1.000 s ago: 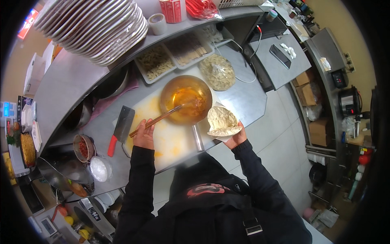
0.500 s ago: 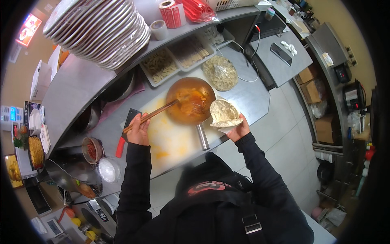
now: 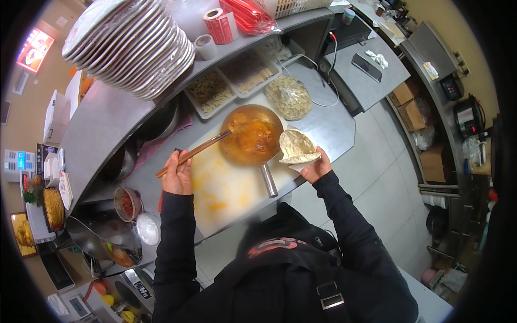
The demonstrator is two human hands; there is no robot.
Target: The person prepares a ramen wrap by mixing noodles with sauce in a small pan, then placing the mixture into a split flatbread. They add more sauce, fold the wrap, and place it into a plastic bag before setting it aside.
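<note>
My left hand [image 3: 176, 175] is closed around wooden chopsticks [image 3: 203, 145], their tips in the saucy orange food in a round pan [image 3: 228, 117]. From the pan's near edge a steel handle [image 3: 269, 181] points toward me. On the right, my right hand [image 3: 318, 168] grips an opened, folded flatbread [image 3: 296, 145] in a white paper wrapper, close beside the pan. The pan stands on a white cutting board [image 3: 215, 188] stained orange. Only bits of a red-handled knife [image 3: 160, 201] show behind my left hand.
Behind the pan are trays of pale food [image 3: 210, 97] and a clear bag of similar food [image 3: 289, 97]. Stacked plates [image 3: 129, 48] tower at the upper left. A bowl of red food [image 3: 127, 204] stands left. A phone [image 3: 367, 68] lies on the right counter.
My left hand has drawn left and slightly down, pulling the chopsticks with it, and now covers more of the knife. My right hand with the flatbread has barely moved.
</note>
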